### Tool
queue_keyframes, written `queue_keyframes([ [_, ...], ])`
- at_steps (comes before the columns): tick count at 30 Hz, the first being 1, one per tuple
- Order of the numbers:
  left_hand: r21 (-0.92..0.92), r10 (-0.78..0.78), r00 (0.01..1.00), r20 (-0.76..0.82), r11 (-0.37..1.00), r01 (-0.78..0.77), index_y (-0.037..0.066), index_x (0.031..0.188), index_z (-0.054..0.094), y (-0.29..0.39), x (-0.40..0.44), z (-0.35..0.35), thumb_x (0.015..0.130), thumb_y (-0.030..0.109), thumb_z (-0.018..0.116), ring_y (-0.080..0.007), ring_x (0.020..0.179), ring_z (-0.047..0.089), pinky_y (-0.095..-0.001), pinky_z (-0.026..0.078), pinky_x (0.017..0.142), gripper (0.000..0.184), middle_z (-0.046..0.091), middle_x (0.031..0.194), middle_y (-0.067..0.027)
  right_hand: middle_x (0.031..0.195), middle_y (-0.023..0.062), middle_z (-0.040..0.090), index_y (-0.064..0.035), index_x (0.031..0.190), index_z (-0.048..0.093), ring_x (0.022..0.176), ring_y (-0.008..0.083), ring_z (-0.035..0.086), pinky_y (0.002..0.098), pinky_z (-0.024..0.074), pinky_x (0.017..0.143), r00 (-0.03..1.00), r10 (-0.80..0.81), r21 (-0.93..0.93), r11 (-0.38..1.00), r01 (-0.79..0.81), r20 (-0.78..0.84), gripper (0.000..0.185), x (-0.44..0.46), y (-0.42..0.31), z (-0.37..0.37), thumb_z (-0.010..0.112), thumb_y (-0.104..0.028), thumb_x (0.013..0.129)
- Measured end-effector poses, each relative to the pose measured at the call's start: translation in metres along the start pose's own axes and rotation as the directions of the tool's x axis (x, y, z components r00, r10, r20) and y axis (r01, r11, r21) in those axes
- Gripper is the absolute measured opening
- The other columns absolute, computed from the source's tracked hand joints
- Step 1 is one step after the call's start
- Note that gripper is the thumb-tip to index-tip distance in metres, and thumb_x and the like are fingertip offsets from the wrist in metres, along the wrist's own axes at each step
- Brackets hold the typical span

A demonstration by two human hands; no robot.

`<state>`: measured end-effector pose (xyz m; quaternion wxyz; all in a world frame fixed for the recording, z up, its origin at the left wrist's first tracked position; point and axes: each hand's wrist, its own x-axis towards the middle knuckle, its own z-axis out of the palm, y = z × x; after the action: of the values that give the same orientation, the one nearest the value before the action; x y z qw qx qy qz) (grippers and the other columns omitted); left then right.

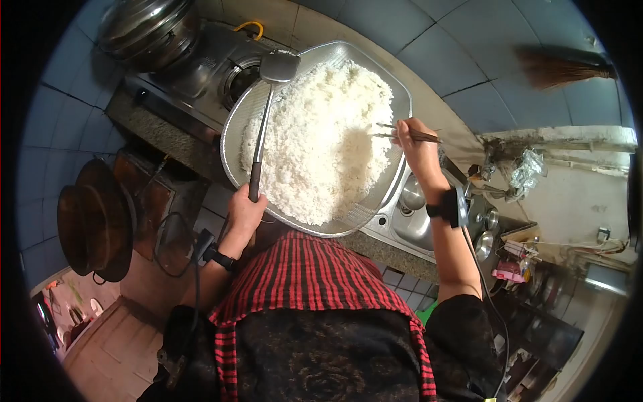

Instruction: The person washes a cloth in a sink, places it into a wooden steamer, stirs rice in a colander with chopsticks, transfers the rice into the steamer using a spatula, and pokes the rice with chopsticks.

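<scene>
A big mesh basket (234, 134) in front of me holds a wide heap of white rice (321, 134). My left hand (245, 213) grips the dark handle of a spatula (268, 100) at the basket's near left rim. The spatula's flat grey blade lies over the far left rim, with grains stuck along its edge. Over the right side of the basket, my right hand (420, 149) is closed around chopsticks (425, 137). Their tips point left, above the rice, and I cannot tell whether they touch it.
A gas stove (201, 63) with a lidded metal pot (147, 33) stands at the back left. Right of the basket is a steel sink (418, 224). Dark woks (94, 221) hang at the left, and a brush (562, 67) is on the tiled wall.
</scene>
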<state>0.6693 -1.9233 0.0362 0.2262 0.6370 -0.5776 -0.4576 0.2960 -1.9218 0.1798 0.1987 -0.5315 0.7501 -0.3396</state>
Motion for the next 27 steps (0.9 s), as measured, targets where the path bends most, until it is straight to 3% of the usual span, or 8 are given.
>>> queue_keyframes([
  [2,0.016,0.016,1.000,-0.013,1.000,-0.016,0.002,0.071,0.053,-0.003,0.001,0.002,0.074,0.018,0.064,-0.0338,0.059,0.058,-0.0421,0.044,0.056,0.020,0.058,0.062,-0.0155,0.066,0.0134,0.062,0.0005,0.079,0.056,0.059,0.0197,0.060,0.0320,0.0471,0.054,1.000,0.011,0.109,0.994,-0.014,0.022,0.022,0.003,0.025,0.035,0.054,-0.016,0.093],
  [4,0.058,0.119,0.992,-0.040,0.991,-0.117,0.004,0.074,0.052,-0.011,0.003,0.006,0.080,0.010,0.062,-0.0088,0.044,0.049,-0.0271,0.039,0.041,0.013,0.048,0.055,0.0011,0.065,0.0149,0.057,-0.0003,0.075,0.052,0.059,0.0240,0.058,0.0336,0.0456,0.054,0.993,-0.110,0.110,0.988,0.105,0.041,0.021,-0.001,0.044,0.075,0.056,-0.014,0.090],
  [9,0.040,0.096,0.995,-0.023,0.995,-0.095,0.004,0.075,0.053,-0.007,0.002,0.003,0.079,0.011,0.063,-0.0087,0.044,0.049,-0.0266,0.040,0.042,0.013,0.049,0.056,0.0010,0.065,0.0159,0.054,-0.0017,0.078,0.057,0.057,0.0270,0.056,0.0352,0.0462,0.054,0.915,-0.384,-0.171,0.900,0.400,0.122,0.014,-0.043,-0.027,0.076,0.061,-0.012,0.087],
  [13,-0.135,-0.067,0.989,0.130,0.987,0.085,0.002,0.074,0.055,0.017,-0.006,-0.015,0.078,0.017,0.068,-0.0166,0.060,0.061,-0.0319,0.047,0.054,0.020,0.058,0.063,-0.0065,0.070,0.0052,0.063,0.0015,0.091,0.065,0.060,0.0117,0.058,0.0262,0.0440,0.051,0.972,0.215,0.268,0.935,-0.234,0.098,0.031,-0.048,-0.042,0.022,0.051,-0.025,0.095],
  [18,-0.418,0.076,0.967,0.242,0.908,0.033,0.003,0.079,0.056,0.013,-0.012,-0.029,0.082,0.006,0.066,-0.0068,0.062,0.056,-0.0239,0.045,0.056,0.011,0.057,0.068,0.0005,0.068,0.0022,0.057,-0.0024,0.084,0.061,0.055,0.0092,0.051,0.0227,0.0380,0.046,0.863,0.505,0.724,0.599,-0.341,-0.011,0.037,-0.054,0.034,-0.012,0.047,-0.034,0.098],
  [22,-0.328,0.169,0.950,0.265,0.941,-0.076,0.004,0.082,0.058,0.010,-0.022,-0.047,0.083,0.001,0.063,-0.0061,0.065,0.055,-0.0222,0.045,0.060,0.006,0.058,0.072,0.0003,0.074,0.0015,0.056,-0.0106,0.090,0.055,0.056,0.0096,0.048,0.0215,0.0398,0.049,0.813,0.505,0.920,0.084,-0.382,0.291,0.023,-0.074,0.103,0.002,0.050,-0.033,0.097],
  [25,-0.335,0.081,0.968,0.238,0.942,0.003,0.005,0.079,0.059,0.031,-0.043,-0.059,0.081,0.002,0.066,-0.0046,0.057,0.051,-0.0214,0.042,0.053,0.008,0.057,0.068,0.0025,0.072,-0.0015,0.053,-0.0104,0.089,0.055,0.056,0.0077,0.046,0.0203,0.0395,0.049,0.756,0.602,0.939,0.026,-0.342,0.258,0.026,-0.086,0.140,0.019,0.053,-0.035,0.096],
  [27,-0.099,-0.039,0.970,0.240,0.993,0.065,0.006,0.077,0.059,0.044,-0.055,-0.069,0.082,0.007,0.067,-0.0034,0.052,0.047,-0.0216,0.038,0.047,0.009,0.054,0.063,0.0044,0.071,-0.0027,0.053,-0.0121,0.087,0.054,0.057,0.0071,0.046,0.0202,0.0395,0.049,0.758,0.622,0.922,0.147,-0.359,0.196,0.025,-0.092,0.159,0.029,0.053,-0.035,0.096],
])
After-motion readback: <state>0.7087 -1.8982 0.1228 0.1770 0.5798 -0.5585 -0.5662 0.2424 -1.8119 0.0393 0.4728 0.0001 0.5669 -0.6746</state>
